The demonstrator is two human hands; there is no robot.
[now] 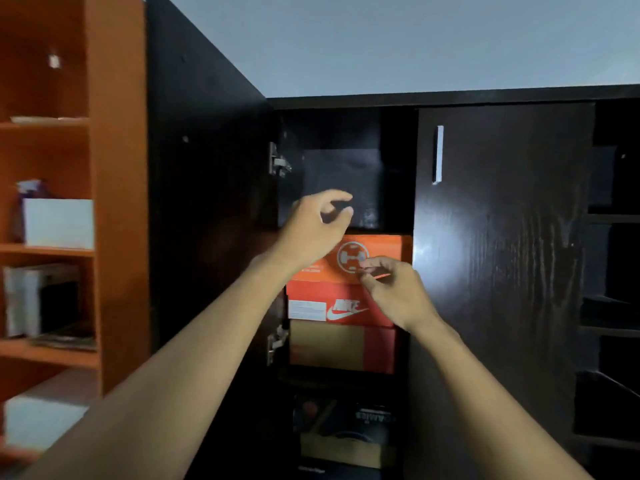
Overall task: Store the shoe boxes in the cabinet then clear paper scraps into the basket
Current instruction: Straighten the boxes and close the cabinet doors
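A dark cabinet (pixel 502 237) stands in front of me with its left door (pixel 207 202) swung open. Inside, an orange shoe box (pixel 381 252) tops a stack, above a red Nike box (pixel 346 306) and a brown and red box (pixel 343 348). A dark box (pixel 341 183) sits on the shelf above. My left hand (pixel 317 226) hovers in front of that upper shelf, fingers curled and apart, holding nothing. My right hand (pixel 394 289) is at the orange box's front, fingers loosely bent and touching it; no firm grip shows.
More boxes (pixel 346 434) fill the cabinet's lower shelf. The right cabinet door (pixel 502 306) is closed, with a silver handle (pixel 439 154). An orange shelf unit (pixel 52 237) at the left holds a white box (pixel 59 223) and books. Open dark shelves (pixel 613 306) lie at far right.
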